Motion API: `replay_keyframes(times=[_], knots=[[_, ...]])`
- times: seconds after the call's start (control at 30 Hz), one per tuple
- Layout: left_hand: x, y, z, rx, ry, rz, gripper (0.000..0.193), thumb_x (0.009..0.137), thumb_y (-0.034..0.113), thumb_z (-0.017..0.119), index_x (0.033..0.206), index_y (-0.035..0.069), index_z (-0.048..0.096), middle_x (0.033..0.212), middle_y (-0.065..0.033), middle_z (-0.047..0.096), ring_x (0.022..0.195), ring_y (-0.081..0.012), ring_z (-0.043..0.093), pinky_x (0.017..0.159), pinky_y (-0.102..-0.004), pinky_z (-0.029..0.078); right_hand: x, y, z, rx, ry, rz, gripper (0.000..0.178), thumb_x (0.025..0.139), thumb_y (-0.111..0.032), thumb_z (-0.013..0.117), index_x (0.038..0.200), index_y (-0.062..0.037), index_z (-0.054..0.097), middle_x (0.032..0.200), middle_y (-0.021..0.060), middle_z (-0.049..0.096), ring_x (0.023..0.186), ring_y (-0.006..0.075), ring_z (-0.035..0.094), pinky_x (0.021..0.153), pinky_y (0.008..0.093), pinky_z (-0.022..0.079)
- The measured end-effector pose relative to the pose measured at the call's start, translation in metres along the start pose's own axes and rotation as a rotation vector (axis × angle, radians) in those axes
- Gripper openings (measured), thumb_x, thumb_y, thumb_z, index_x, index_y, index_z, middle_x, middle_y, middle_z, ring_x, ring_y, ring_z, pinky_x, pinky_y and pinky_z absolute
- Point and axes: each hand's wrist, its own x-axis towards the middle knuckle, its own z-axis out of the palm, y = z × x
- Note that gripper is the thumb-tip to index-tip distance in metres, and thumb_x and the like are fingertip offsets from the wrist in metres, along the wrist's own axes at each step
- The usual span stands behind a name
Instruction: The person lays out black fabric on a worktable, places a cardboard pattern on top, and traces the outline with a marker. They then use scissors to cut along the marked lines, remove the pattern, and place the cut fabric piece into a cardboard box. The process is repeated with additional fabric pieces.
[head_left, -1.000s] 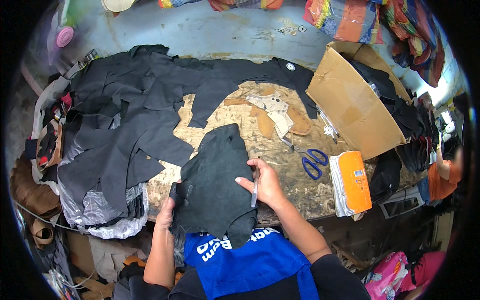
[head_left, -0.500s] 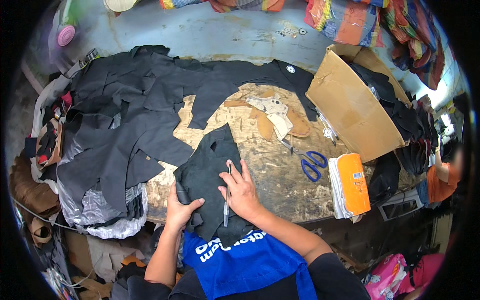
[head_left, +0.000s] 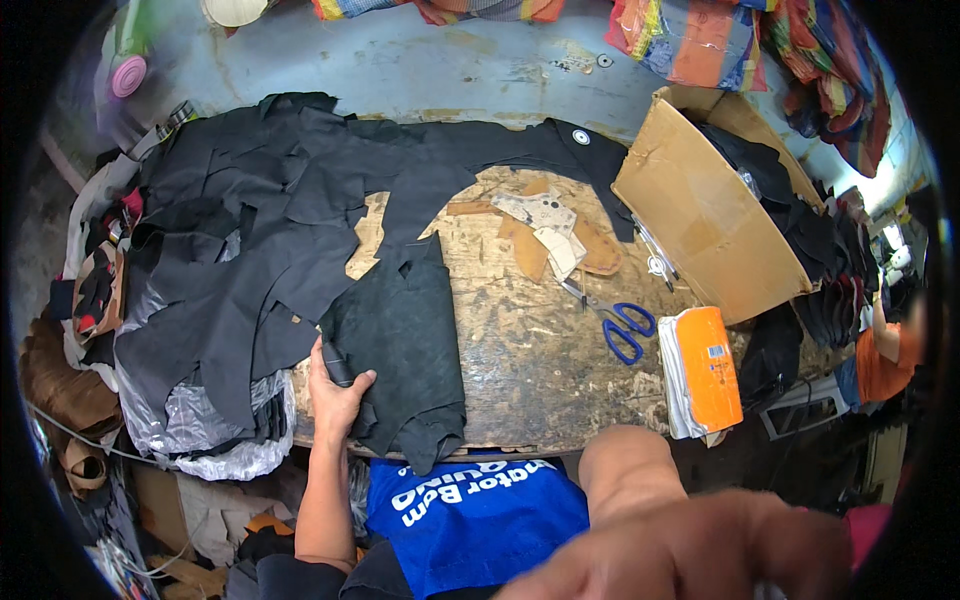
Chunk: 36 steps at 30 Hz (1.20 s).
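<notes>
Lying at centre, the black leather piece (head_left: 410, 345) runs lengthwise up the frame, its lower end past the tabletop's near edge, left side pinched in the left hand's (head_left: 338, 390) grip. Bare tabletop (head_left: 525, 370) opens rightward to blue-handled scissors (head_left: 607, 330); black leather sheets (head_left: 260, 240) crowd upper left. Lower right, the blurred right hand's (head_left: 690, 550) grip cannot be told.

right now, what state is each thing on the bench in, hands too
Left hand: pinching dark piece at its left edge
Dark piece: mostly flat, left edge curled
Right hand: near camera, blurred, grip unclear
Scissors: lying down, blade opening unclear
Box: tilted, open, black material inside
Templates: loosely overlapping
Black sheets: spread, overlapping
</notes>
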Motion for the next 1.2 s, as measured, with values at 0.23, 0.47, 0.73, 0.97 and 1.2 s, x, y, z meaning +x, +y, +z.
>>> replay_keyframes(times=[0.23,0.47,0.73,0.97,1.2], knots=[[0.001,-0.008,-0.003,0.114,0.025,0.059,0.08,0.059,0.001,0.074,0.129,-0.004,0.037,0.111,-0.0148,0.055,0.1,-0.0219,0.054,0.091,-0.0314,0.043,0.026,0.012,0.007,0.162,-0.071,0.096,0.026,0.093,-0.014,0.046,0.114,-0.0004,0.053,0.11,0.0165,0.06,0.102,0.0265,0.058,0.098,0.0405,0.038],[-0.002,-0.008,0.0,-0.02,0.029,0.058,0.08,0.057,0.003,0.074,0.129,-0.003,0.039,0.111,-0.0143,0.055,0.103,-0.0226,0.053,0.093,-0.0322,0.041,0.016,0.025,-0.019,-0.033,-0.125,0.08,0.029,0.091,-0.014,0.047,0.113,0.0033,0.055,0.115,0.0144,0.058,0.106,0.0233,0.057,0.1,0.0341,0.036],[0.004,-0.004,0.01,0.054,0.169,0.054,0.081,0.059,0.001,0.073,0.132,-0.001,0.036,0.115,-0.0148,0.053,0.105,-0.0237,0.052,0.093,-0.0327,0.041,-0.04,0.088,-0.191,-1.958,0.438,0.639,0.022,0.081,-0.008,0.053,0.103,-0.0099,0.055,0.077,0.0092,0.064,0.078,0.0282,0.063,0.07,0.0407,0.043],[0.027,0.002,0.014,0.139,0.244,0.091,0.087,0.059,0.003,0.074,0.136,0.0,0.032,0.122,-0.0202,0.049,0.112,-0.0297,0.049,0.098,-0.0347,0.037,-0.096,0.042,-0.202,-2.026,0.648,0.366,0.04,0.077,-0.011,0.062,0.117,-0.0052,0.057,0.093,0.0178,0.065,0.087,0.0336,0.063,0.082,0.0421,0.047],[0.023,0.029,0.008,0.244,0.154,-0.084,0.11,0.057,0.005,0.078,0.143,0.002,0.01,0.133,-0.0258,0.039,0.123,-0.0348,0.042,0.104,-0.0365,0.031,-0.227,-0.072,-0.152,-2.514,1.655,0.537,0.043,0.077,-0.028,0.069,0.107,0.0005,0.058,0.114,0.021,0.055,0.11,0.0372,0.048,0.092,0.0492,0.036]])
